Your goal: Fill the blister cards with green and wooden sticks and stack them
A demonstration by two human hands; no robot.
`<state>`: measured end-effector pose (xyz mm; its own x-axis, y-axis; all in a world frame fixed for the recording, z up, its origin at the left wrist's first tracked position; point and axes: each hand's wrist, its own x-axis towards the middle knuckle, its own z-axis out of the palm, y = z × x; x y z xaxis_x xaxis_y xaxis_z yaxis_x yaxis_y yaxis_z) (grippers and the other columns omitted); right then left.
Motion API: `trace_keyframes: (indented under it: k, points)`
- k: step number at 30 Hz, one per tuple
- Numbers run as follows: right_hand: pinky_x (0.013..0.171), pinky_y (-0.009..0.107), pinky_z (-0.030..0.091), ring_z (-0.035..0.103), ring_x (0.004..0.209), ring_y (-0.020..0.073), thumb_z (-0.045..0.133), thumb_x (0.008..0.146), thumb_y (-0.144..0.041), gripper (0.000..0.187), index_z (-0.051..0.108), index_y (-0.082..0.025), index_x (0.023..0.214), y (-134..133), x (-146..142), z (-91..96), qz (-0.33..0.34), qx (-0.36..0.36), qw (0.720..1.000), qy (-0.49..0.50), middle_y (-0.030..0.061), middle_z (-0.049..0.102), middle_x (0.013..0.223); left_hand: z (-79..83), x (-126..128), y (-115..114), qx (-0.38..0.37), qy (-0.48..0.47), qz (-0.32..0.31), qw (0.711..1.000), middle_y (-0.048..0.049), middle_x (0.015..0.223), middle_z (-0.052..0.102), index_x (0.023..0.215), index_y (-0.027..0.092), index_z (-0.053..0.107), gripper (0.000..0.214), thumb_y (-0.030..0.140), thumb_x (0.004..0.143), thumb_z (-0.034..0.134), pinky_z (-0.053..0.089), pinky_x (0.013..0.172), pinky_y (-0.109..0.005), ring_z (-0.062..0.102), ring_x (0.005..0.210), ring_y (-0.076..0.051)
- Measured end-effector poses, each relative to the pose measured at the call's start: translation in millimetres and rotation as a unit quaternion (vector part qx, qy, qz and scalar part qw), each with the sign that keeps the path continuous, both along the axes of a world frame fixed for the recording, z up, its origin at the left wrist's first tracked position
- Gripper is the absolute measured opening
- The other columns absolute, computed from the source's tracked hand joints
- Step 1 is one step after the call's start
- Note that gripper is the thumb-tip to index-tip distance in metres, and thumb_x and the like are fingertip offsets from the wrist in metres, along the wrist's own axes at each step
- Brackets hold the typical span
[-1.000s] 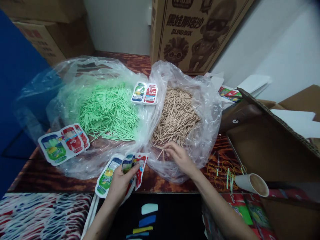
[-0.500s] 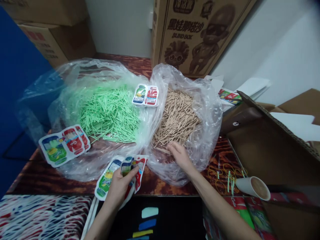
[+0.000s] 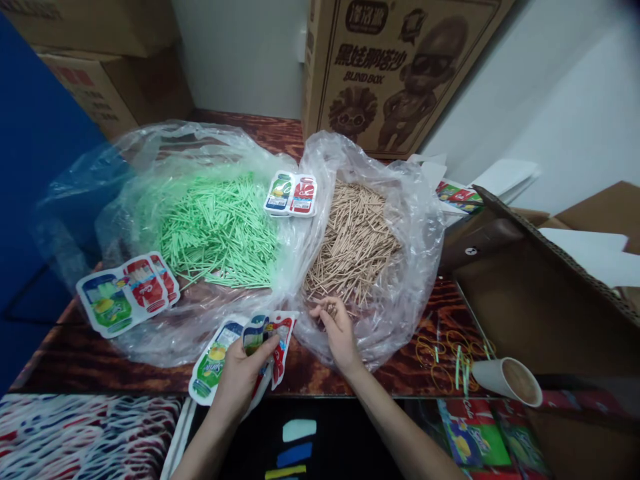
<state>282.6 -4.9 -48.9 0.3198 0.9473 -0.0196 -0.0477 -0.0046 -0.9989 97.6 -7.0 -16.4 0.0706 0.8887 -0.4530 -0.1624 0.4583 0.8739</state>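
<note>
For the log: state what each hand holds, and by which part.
Left hand pinches the printed packets at their lower edge. Right hand curls around tan sticks at the pile's near edge; exact grip unclear.

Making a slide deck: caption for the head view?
Left hand holds printed sachets; right hand pinches tan sticks from a bag.

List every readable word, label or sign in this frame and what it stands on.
"BLIND BOX": large cardboard box, under a line of Chinese characters.
"Sprite", only partly legible: printed packet in the left hand.
Other packets and the box's top logo: too small or blurred.
</note>
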Motion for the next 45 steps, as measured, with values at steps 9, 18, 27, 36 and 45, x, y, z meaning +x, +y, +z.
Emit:
trace_keyframes:
  k: [9,18,27,36,45]
  points:
    - [0.076,0.028,0.042,0.058,0.081,0.0176,0.054,0.086,-0.03,0.013,0.062,-0.02,0.086,-8,4,-0.1,0.011,-0.022,0.999,-0.048,0.0022,0.064,0.083,2.0,6,1,0.0,-0.01,-0.01,1.0,-0.0027,0.075,0.073,0.085,0.015,0.073,0.027,0.032,0.066,0.079,0.05,0.068,-0.025,0.065,0.072,-0.017]
    - [0.076,0.029,0.045,0.062,0.081,0.0179,0.052,0.088,-0.031,0.015,0.062,-0.02,0.088,-10,3,-16.4,0.018,-0.011,0.999,-0.028,0.0029,0.067,0.083,5.2,6,-1,-0.005,-0.015,-0.003,1.0,-0.0033,0.079,0.075,0.085,0.015,0.073,0.027,0.032,0.065,0.079,0.051,0.071,-0.026,0.067,0.074,-0.018]
    - [0.075,0.03,0.047,0.063,0.079,0.0183,0.052,0.089,-0.033,0.016,0.062,-0.021,0.088,-11,3,-16.5,0.017,-0.017,0.999,-0.029,0.0025,0.068,0.082,11.7,6,-1,0.005,-0.015,0.007,1.0,-0.0051,0.083,0.076,0.088,0.014,0.074,0.031,0.032,0.063,0.08,0.053,0.074,-0.028,0.069,0.078,-0.02]
    - [0.073,0.029,0.047,0.063,0.076,0.0172,0.052,0.088,-0.033,0.015,0.062,-0.021,0.087,-10,1,-15.8,0.009,-0.023,1.0,-0.004,0.0018,0.067,0.079,21.7,-7,19,0.08,0.003,0.049,0.996,-0.0038,0.09,0.075,0.091,0.017,0.073,0.031,0.03,0.064,0.08,0.052,0.082,-0.03,0.069,0.086,-0.021]
    - [0.073,0.029,0.047,0.063,0.076,0.0172,0.052,0.088,-0.032,0.015,0.062,-0.021,0.088,-10,1,-14.6,0.006,-0.021,1.0,-0.013,0.0018,0.068,0.079,20.7,-4,12,0.053,-0.008,0.054,0.997,-0.0035,0.087,0.076,0.09,0.016,0.072,0.032,0.031,0.063,0.08,0.054,0.076,-0.029,0.069,0.082,-0.022]
